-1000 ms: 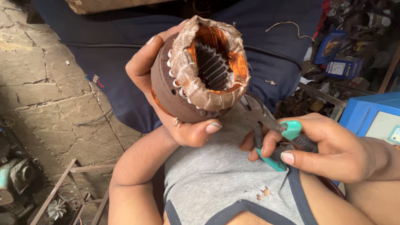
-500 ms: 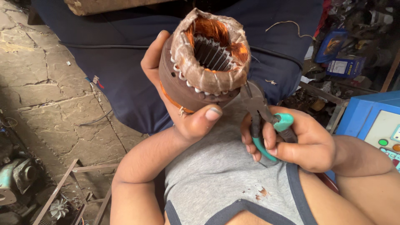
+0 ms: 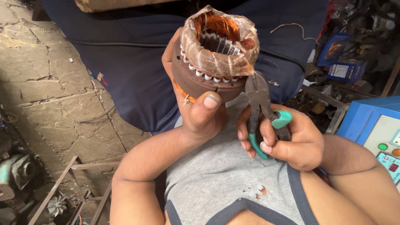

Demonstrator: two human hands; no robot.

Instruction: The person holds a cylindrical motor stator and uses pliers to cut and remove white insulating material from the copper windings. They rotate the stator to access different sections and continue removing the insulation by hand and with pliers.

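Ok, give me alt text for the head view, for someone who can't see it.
The left hand holds up a motor stator with copper windings, while the right hand grips green-handled pliers, their tip at the stator's lower edge. Stone floor lies left; a blue machine stands right.

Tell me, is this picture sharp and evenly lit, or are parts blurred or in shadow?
Head view: soft daylight, no harsh glare; the motor stator in the left hand and the green-handled pliers in the right hand look sharp; the metal clutter at lower left lies dim, in shadow; straight edges bend slightly toward the corners.
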